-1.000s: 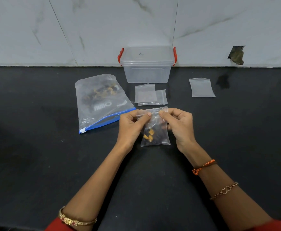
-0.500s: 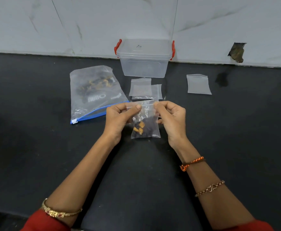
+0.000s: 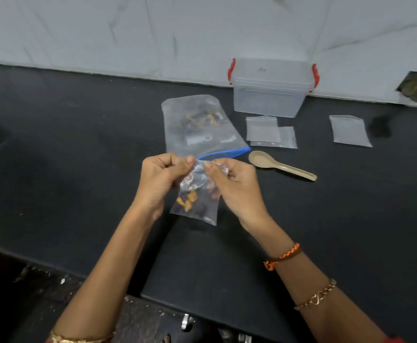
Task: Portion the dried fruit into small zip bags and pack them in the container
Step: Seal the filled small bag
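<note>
A small clear zip bag with orange and dark dried fruit hangs between my hands above the black counter. My left hand and my right hand both pinch its top edge, thumbs nearly touching. Behind them lies the large zip bag of dried fruit with a blue seal. A clear lidded container with red clips stands at the wall. Two overlapping empty small bags lie in front of it, a third one farther right.
A beige spoon lies on the black counter just right of my right hand. The white marble wall has a dark hole at the far right. The counter's front edge runs below my forearms, with floor beneath.
The view has swung left and down, so everything sits farther right in frame. The spoon has come into sight. My hands still pinch the small bag's top, fingers closer together.
</note>
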Action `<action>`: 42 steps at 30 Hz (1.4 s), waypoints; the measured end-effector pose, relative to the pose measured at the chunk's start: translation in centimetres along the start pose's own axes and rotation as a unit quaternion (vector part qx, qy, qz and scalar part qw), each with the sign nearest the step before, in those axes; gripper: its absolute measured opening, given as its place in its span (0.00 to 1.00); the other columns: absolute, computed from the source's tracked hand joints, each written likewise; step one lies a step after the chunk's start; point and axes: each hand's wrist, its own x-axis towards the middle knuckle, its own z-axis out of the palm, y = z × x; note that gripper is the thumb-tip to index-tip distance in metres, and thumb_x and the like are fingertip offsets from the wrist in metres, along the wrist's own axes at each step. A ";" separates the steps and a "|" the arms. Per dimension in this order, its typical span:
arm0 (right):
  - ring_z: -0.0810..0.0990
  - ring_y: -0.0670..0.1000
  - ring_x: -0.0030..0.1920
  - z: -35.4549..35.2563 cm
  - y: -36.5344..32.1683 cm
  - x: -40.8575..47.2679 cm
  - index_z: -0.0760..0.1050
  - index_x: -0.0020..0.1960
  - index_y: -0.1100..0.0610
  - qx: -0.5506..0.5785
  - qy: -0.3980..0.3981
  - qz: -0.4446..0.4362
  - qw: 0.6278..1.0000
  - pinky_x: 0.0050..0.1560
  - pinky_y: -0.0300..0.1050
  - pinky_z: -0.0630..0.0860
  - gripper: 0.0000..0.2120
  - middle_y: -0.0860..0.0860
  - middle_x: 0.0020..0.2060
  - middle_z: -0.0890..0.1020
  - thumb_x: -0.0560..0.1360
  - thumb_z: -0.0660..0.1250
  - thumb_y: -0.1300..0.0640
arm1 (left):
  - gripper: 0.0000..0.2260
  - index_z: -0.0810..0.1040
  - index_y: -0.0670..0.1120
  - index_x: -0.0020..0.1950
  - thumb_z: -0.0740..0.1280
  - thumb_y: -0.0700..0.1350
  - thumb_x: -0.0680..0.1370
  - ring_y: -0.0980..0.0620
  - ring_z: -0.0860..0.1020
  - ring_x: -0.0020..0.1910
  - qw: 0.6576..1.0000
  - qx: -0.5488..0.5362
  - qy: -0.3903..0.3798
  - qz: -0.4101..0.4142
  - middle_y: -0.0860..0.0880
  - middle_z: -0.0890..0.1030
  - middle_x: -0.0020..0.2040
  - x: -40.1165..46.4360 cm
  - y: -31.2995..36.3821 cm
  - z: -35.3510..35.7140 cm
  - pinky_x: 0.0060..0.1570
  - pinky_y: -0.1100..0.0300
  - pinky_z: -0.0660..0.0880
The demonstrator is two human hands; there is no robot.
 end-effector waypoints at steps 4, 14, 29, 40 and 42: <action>0.79 0.51 0.32 7.2 -0.1 0.4 0.77 0.39 0.55 -0.044 -0.047 0.039 0.997 0.39 0.52 0.78 0.09 0.51 0.29 0.79 0.76 0.65 0.55 | 0.10 0.76 0.40 0.30 0.70 0.41 0.70 0.55 0.76 0.25 0.999 0.016 0.047 0.006 0.50 0.78 0.25 -0.1 1.3 -6.4 0.28 0.65 0.73; 0.81 0.51 0.29 18.6 1.8 2.7 0.76 0.38 0.56 -0.122 0.033 0.098 0.987 0.35 0.52 0.81 0.07 0.48 0.28 0.80 0.73 0.69 0.55 | 0.10 0.79 0.42 0.33 0.74 0.46 0.71 0.54 0.79 0.31 0.970 0.218 0.103 -0.006 0.47 0.81 0.32 4.0 0.3 -18.4 0.35 0.59 0.76; 0.75 0.44 0.42 18.8 2.9 3.3 0.72 0.58 0.58 -0.139 0.115 0.051 0.982 0.39 0.34 0.66 0.15 0.47 0.41 0.79 0.76 0.65 0.50 | 0.14 0.78 0.44 0.52 0.71 0.51 0.73 0.52 0.79 0.44 0.909 0.364 0.187 0.078 0.50 0.81 0.46 4.7 -0.4 -18.7 0.49 0.58 0.76; 0.79 0.46 0.37 12.5 -0.8 2.5 0.72 0.39 0.49 0.025 0.208 0.009 0.978 0.36 0.31 0.71 0.07 0.47 0.32 0.78 0.76 0.65 0.56 | 0.02 0.79 0.46 0.45 0.67 0.42 0.76 0.65 0.74 0.34 0.942 0.261 0.142 0.159 0.58 0.78 0.37 3.8 1.1 -10.3 0.39 0.72 0.71; 0.77 0.41 0.33 8.6 -1.6 2.5 0.71 0.37 0.49 0.009 0.214 -0.017 0.977 0.35 0.29 0.69 0.09 0.47 0.29 0.77 0.76 0.64 0.57 | 0.03 0.79 0.47 0.44 0.67 0.41 0.76 0.63 0.75 0.35 0.952 0.237 0.117 0.153 0.57 0.78 0.37 4.2 1.0 -6.8 0.39 0.70 0.71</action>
